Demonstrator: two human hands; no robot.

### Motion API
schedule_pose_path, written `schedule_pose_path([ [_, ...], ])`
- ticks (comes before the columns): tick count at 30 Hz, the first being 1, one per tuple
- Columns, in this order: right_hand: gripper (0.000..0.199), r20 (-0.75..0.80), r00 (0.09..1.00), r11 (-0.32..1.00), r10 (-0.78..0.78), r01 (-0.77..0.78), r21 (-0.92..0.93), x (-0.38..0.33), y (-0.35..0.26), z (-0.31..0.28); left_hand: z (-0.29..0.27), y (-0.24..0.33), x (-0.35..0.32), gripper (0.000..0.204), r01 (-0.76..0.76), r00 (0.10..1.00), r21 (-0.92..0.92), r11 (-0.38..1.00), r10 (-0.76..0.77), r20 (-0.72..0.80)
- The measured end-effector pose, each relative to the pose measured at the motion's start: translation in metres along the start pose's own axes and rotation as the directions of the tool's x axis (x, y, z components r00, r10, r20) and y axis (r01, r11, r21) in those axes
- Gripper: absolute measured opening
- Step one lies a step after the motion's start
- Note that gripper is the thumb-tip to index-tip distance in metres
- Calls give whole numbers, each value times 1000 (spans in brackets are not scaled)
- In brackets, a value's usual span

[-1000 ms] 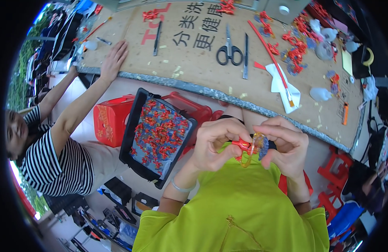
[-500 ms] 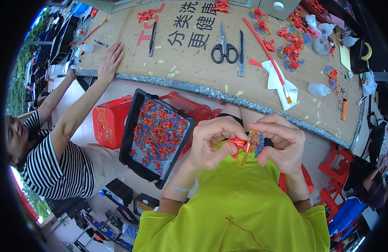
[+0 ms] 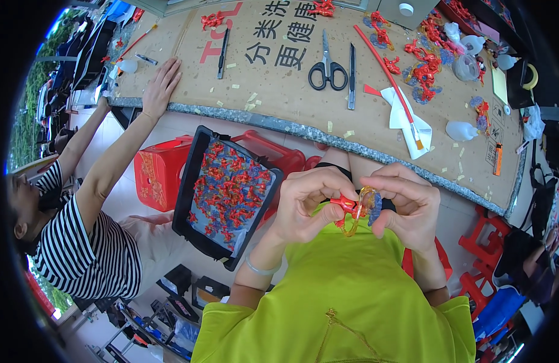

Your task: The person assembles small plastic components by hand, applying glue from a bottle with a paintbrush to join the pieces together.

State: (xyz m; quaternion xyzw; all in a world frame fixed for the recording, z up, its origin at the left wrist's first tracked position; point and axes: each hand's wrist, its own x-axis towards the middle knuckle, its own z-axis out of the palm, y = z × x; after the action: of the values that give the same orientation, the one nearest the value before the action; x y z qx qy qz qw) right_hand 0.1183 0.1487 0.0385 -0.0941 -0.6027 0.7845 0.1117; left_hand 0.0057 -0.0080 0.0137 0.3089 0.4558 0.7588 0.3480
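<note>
Between my two hands, above my lap, is a small plastic figurine [image 3: 350, 207] with a red body, a clear yellow ring and a translucent blue base. My left hand [image 3: 312, 206] pinches the red body between thumb and fingers. On the other side, my right hand [image 3: 409, 206] grips the blue base, its fingers curled over the rim. The figurine lies on its side, and fingertips hide part of it. To the left of my hands, a black tray [image 3: 184, 213] holds many similar red and blue figurines.
The cardboard-covered table [image 3: 188, 66] carries scissors [image 3: 328, 74], utility knives [image 3: 352, 78], a red-handled brush [image 3: 388, 75], a white squeeze bottle [image 3: 461, 130] and loose figurines [image 3: 424, 72]. A co-worker in a striped shirt [image 3: 88, 245] rests a hand on its edge. Red stools [image 3: 161, 175] stand below.
My hands and the figurine have barely moved. The view has shifted slightly, so the table's things sit a little further right. The co-worker's head has turned.
</note>
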Motion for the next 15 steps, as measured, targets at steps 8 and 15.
schedule_pose_path([
  [8, 52, 10, 1000, 1000, -7, 7, -26, 0, -1, 0, -2, 0, -1, 28, -2, 1000, 21, 1000, 2, 21],
  [15, 52, 12, 1000, 1000, -6, 6, -31, 0, 0, 0, -2, -2, -2, 28, 2, 1000, 7, 1000, -2, 23],
])
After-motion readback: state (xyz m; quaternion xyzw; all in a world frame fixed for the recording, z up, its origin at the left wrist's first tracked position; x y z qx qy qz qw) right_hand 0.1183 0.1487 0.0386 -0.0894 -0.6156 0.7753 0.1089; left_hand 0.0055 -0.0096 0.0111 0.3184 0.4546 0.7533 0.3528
